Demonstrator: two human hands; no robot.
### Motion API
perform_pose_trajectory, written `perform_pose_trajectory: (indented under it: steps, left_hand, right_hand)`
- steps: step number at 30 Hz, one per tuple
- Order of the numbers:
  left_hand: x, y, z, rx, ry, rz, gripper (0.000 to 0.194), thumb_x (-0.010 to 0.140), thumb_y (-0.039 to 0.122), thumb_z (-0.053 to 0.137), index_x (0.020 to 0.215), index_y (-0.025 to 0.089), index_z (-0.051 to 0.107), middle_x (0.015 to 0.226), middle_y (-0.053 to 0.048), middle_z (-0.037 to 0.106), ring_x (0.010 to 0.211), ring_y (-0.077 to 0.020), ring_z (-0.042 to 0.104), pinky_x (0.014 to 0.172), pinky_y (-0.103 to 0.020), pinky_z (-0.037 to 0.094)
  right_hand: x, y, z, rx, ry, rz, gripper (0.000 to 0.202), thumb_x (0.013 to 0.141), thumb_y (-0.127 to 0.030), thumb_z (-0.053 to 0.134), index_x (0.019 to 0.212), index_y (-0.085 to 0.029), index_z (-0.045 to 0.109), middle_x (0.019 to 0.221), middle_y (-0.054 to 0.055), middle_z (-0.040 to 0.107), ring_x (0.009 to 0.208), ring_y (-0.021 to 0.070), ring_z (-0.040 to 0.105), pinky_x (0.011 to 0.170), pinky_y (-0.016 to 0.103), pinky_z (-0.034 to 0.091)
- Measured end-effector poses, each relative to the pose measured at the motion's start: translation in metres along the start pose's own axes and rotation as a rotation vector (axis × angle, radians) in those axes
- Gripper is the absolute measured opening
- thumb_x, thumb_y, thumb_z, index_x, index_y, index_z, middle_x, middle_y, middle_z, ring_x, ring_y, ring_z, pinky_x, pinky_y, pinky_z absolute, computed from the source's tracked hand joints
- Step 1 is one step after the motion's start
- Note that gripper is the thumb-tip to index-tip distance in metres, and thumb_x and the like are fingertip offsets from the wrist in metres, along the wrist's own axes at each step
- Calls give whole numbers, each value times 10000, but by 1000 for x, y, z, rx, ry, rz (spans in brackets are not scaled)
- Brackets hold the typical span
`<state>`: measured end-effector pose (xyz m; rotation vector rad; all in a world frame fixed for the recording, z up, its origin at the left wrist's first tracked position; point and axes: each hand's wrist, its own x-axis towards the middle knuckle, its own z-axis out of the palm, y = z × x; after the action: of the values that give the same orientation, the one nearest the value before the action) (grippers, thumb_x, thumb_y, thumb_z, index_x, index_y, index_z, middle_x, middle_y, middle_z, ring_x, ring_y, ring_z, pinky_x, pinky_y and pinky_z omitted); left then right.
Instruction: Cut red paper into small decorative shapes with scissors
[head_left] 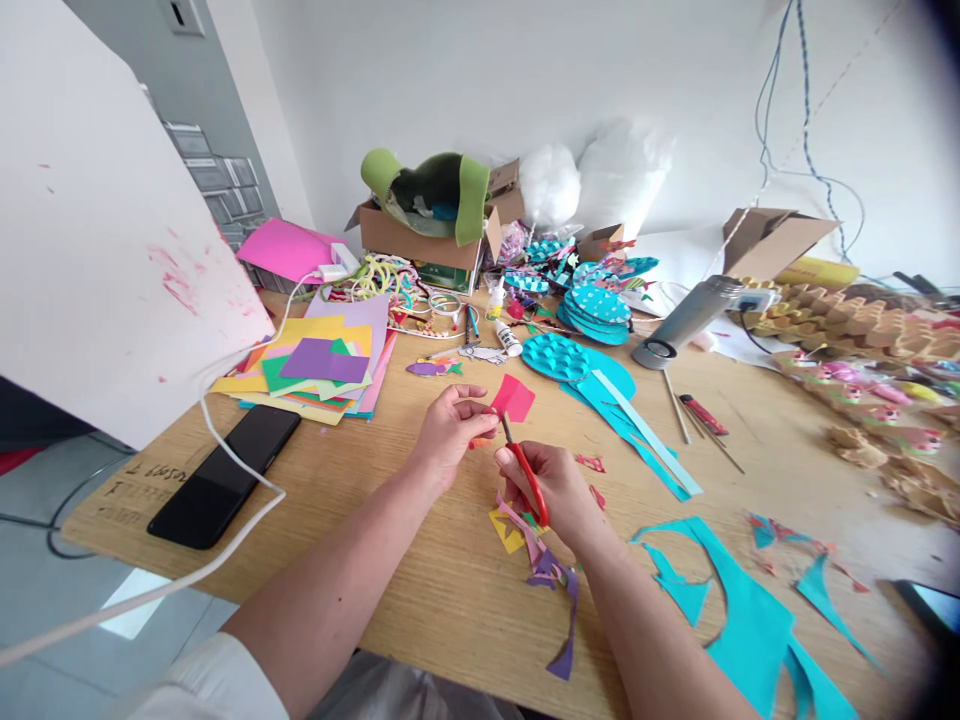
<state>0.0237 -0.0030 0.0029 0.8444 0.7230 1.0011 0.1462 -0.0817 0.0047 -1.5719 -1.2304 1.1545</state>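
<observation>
My left hand (pixel 452 428) pinches the lower left corner of a small red-pink paper (pixel 514 399) above the middle of the table. My right hand (pixel 546 482) is closed around the red handles of a pair of scissors (pixel 533 483). Their blades point up and left, close to the paper by my left fingertips. Yellow paper scraps (pixel 506 530) and curled purple scraps (pixel 564 640) lie below my right hand. Just beyond the paper, a small white glue bottle (pixel 508 339) lies beside a colourful paper fish (pixel 435 368).
A black phone (pixel 225 478) and stacked coloured paper (pixel 324 362) are at the left, crossed or bordered by a white cable (pixel 251 470). Turquoise offcuts (pixel 739 610) and a grey metal bottle (pixel 686 322) stand or lie right. A cardboard box (pixel 420 238) sits at the back.
</observation>
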Motion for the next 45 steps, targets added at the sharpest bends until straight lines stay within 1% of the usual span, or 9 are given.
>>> perform_pose_trajectory:
  steps: [6, 13, 18, 23, 33, 45]
  left_hand:
    - [-1, 1, 0, 22, -14, -21, 469, 547, 154, 758, 953, 151, 522, 645, 21, 644, 556, -99, 592, 579, -227, 449]
    - [0, 2, -1, 13, -12, -28, 467, 548, 149, 754, 953, 150, 520, 634, 23, 643, 549, -101, 590, 580, -232, 452]
    - [-1, 2, 0, 4, -9, -19, 461, 559, 167, 758, 953, 152, 520, 640, 22, 643, 557, -102, 594, 598, -238, 456]
    - [-2, 1, 0, 30, -27, -35, 461, 558, 147, 758, 959, 150, 531, 656, 16, 645, 581, -103, 595, 603, -239, 456]
    - [0, 0, -2, -23, -36, -16, 477, 557, 157, 771, 956, 151, 509, 639, 25, 646, 553, -98, 589, 585, -229, 443]
    - [0, 1, -1, -10, -49, -34, 480, 551, 148, 769, 956, 157, 512, 648, 21, 647, 562, -100, 591, 600, -233, 443]
  right_hand:
    - [-1, -1, 0, 18, -13, 17, 496, 704, -635, 666, 574, -191, 485, 450, -5, 566, 339, 110, 496, 348, 207, 338]
    - [-1, -1, 0, 30, -24, 18, 500, 703, -638, 668, 574, -190, 485, 434, -12, 561, 316, 99, 467, 336, 206, 328]
    - [-1, 0, 0, 4, -10, -5, 501, 708, -637, 665, 570, -190, 485, 436, -7, 565, 330, 103, 478, 345, 207, 333]
    - [-1, -1, 0, 15, -5, 8, 505, 696, -658, 658, 582, -197, 484, 434, -5, 566, 329, 117, 499, 337, 211, 338]
    - [-1, -3, 0, -24, -2, 12, 534, 672, -688, 649, 552, -199, 468, 439, 4, 558, 349, 116, 489, 367, 219, 338]
    - [-1, 0, -1, 10, -17, 0, 512, 724, -667, 626, 584, -191, 497, 473, 12, 590, 371, 124, 524, 381, 220, 376]
